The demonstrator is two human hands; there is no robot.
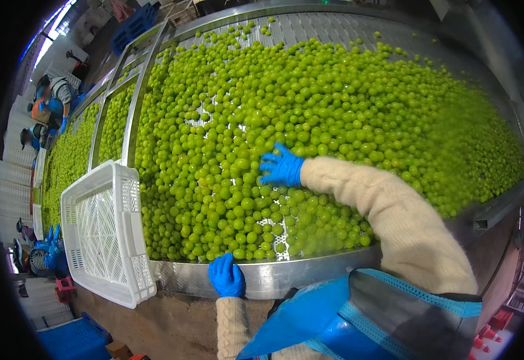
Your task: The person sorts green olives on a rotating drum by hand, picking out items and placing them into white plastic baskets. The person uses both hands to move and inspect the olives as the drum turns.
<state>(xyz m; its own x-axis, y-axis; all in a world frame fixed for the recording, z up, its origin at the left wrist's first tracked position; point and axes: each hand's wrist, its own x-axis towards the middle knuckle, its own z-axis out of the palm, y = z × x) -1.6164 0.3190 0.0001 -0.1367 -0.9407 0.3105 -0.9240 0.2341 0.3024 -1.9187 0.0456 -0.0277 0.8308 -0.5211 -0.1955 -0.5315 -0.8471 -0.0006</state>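
Note:
Round green fruits point(334, 99) cover a perforated metal conveyor table point(325, 27) in front of me. My right hand point(282, 166), in a blue glove, reaches over the middle of the fruits with its fingers spread and touches the top layer; no fruit shows gripped in it. My left hand point(227, 275), also blue-gloved, rests on the near steel rim point(289, 274) with its fingers over the edge and bent. A white plastic crate point(102, 229) stands tilted at the left, beside the rim.
A steel frame point(136, 108) crosses the table at the left. Several co-workers point(46, 96) in blue gloves are along its far left part. Blue pallets point(131, 29) lie at the upper left, a blue crate point(70, 339) at the lower left, and red stools point(500, 318) at the lower right.

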